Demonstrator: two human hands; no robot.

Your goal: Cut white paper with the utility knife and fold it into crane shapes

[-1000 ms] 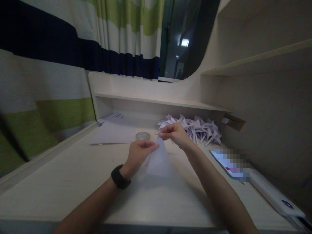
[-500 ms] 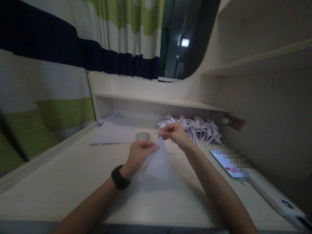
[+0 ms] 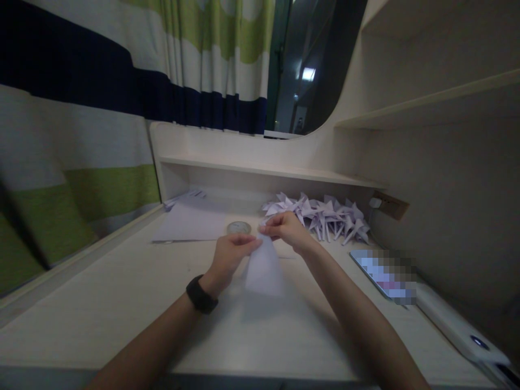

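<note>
1. Risk: the folded paper (image 3: 264,268) is pinched only at its top tip, so it could slip or crease off-line if either pinch shifts; the light is dim, and you could misjudge the edge alignment.
2. Risk: the tape roll (image 3: 238,228) sits just behind your left hand (image 3: 229,255) and could get knocked if that hand slides forward. The pile of folded paper pieces (image 3: 325,214) is near your right hand (image 3: 286,230); a wide elbow swing may scatter it.
3. Risk: the phone (image 3: 384,269) lies on the bench (image 3: 101,303) by your right forearm, and an outward drag of that arm could push it toward the white power bank (image 3: 461,330).
4. Left hand: fingers closed in a pinch on the paper's upper left edge, wrist low over the bench, black wristband (image 3: 201,294) on the wrist, forearm coming in from lower left.
5. Right hand: fingertips closed on the paper's top tip, knuckles up, hand raised slightly above the left, forearm angled in from lower right.
6. Paper position: centre of the bench, between both hands, hanging down from the pinch as a narrow cone-like shape; I cannot tell if the lower edge touches the bench.
7. Flat sheets (image 3: 189,222) lie well apart at the back left, under the shelf (image 3: 264,169).
</note>
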